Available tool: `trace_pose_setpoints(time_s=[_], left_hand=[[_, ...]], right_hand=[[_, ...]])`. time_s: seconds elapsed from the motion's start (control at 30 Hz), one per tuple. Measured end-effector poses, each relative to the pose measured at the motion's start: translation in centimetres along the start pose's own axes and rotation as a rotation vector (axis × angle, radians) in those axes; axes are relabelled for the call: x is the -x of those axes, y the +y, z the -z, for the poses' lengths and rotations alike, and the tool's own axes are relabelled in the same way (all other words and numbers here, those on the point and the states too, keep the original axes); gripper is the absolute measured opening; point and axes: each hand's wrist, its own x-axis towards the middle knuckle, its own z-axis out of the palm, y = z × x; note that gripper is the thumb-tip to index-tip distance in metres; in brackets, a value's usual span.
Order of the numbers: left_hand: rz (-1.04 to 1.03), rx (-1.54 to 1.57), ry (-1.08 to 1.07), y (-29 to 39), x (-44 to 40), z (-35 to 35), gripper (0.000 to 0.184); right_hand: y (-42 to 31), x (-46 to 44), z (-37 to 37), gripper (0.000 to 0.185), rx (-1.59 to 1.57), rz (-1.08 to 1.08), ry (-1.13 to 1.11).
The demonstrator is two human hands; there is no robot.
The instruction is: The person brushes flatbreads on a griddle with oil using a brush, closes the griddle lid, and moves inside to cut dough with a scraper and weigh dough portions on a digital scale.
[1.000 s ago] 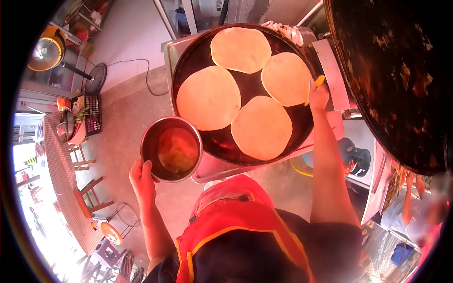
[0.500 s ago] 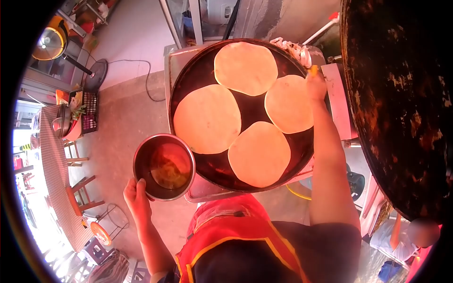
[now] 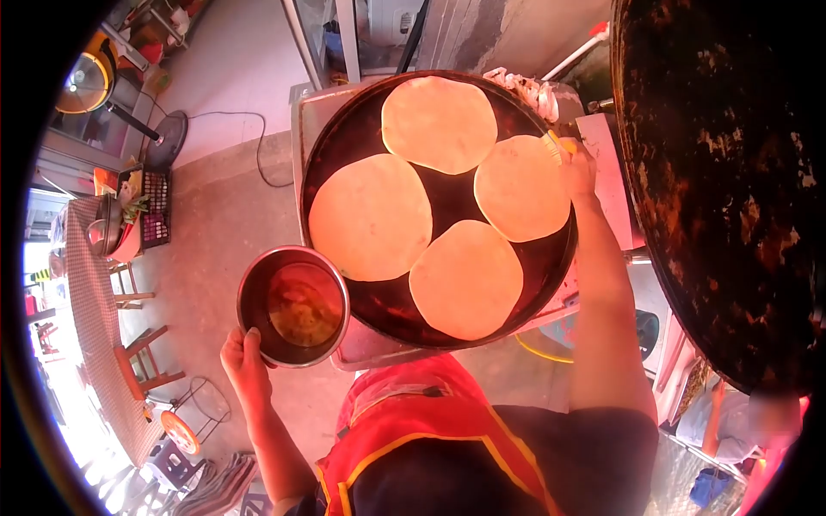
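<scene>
Head view: left hand (image 3: 244, 365) grasping pot (image 3: 253, 297), grip partly hidden; right hand (image 3: 580, 174) clenched around yellow tool (image 3: 569, 145), type unclear, by flatbreads (image 3: 522, 191) in pan (image 3: 452, 196); lid (image 3: 723, 189) cut off.

No text, label, brand, number or sign can be read; the dark marks on the white unit (image 3: 381, 26) beyond the far edge of the pan (image 3: 456, 199) are too small to make out.
</scene>
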Motion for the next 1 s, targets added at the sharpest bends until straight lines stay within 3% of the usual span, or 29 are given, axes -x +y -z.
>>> trace_pose_setpoints(time_s=[0.1,0.2,0.33,0.37,0.43,0.47,0.53,0.6,0.63,0.67,0.77,0.8,0.87,0.93,1.0], left_hand=[[-0.004,-0.007,0.006,0.4,0.2,0.1,0.023],[-0.022,0.0,-0.021,0.3,0.2,0.6,0.025],[-0.018,0.011,-0.07,0.0,0.1,1.4,0.025],[-0.017,-0.004,-0.075,0.2,0.3,1.4,0.025],[-0.026,-0.006,-0.113,-0.2,0.3,1.6,0.024],[-0.043,-0.029,-0.126,-0.3,0.4,1.7,0.024],[-0.087,-0.072,-0.148,-0.1,0.6,1.4,0.024],[-0.106,-0.112,-0.152,0.2,1.2,1.1,0.024],[-0.117,-0.145,-0.159,0.4,1.4,1.1,0.024],[-0.125,-0.176,-0.165,0.4,1.5,1.1,0.023],[-0.176,-0.155,-0.2,-0.8,1.6,1.5,0.023],[-0.191,-0.159,-0.21,-0.6,1.6,1.6,0.023],[-0.228,-0.157,-0.21,-0.9,1.4,2.3,0.021],[-0.225,-0.122,-0.212,-0.6,2.0,3.1,0.021],[-0.225,-0.106,-0.223,-1.4,1.8,4.6,0.021]], right_hand=[[3.4,5.8,0.4,0.02,-0.056,0.278,-0.071],[-2.0,11.9,4.4,0.034,0.133,0.063,-0.234],[-8.8,14.1,8.3,0.025,0.128,-0.195,-0.264],[-10.2,14.1,8.4,0.015,0.057,-0.065,-0.095],[-18.0,12.2,11.0,0.026,-0.256,-0.087,-0.039],[-22.8,11.0,12.6,0.03,-0.47,0.062,0.022],[-28.2,11.4,12.8,0.031,-1.039,0.123,-0.078],[-34.8,11.6,13.0,0.018,-0.92,0.251,-0.142],[-38.5,12.4,14.4,0.018,-0.832,0.209,-0.271],[-40.8,13.1,13.3,0.01,-0.898,0.253,-0.248],[-43.3,15.7,8.3,0.014,-0.829,0.305,-0.365],[-43.3,16.2,6.7,0.015,-0.786,0.332,-0.305],[-43.4,14.9,9.0,0.014,-0.596,0.169,-0.668],[-42.3,12.1,12.1,0.014,-0.427,0.637,-0.329],[-40.2,6.4,15.2,0.008,-1.008,0.396,-0.574]])
